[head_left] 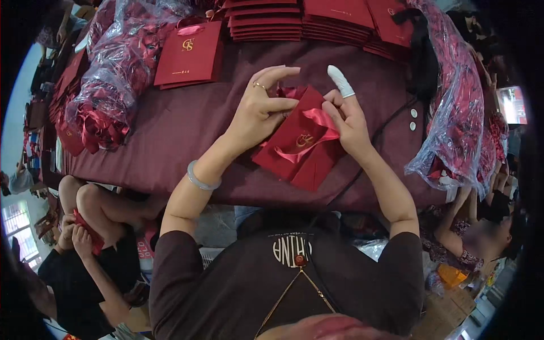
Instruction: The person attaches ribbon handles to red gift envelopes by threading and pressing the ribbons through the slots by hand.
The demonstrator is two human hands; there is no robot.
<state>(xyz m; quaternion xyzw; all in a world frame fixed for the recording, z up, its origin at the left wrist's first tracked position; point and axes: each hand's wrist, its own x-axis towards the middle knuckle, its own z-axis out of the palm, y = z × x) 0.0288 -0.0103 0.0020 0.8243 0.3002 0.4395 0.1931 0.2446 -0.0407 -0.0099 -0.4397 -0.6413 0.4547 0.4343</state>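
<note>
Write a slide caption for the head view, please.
Left fingers and right fingers handle a red bag with pink ribbon over maroon cloth.

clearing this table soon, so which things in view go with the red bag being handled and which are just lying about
Part of the work, it seems:
- red bag, held by the right hand, left hand at its edge
- pink ribbon on it
- stacked red bags, probably

Likely just lying about:
- two white discs
- black cable
- black cloth-like item
</note>
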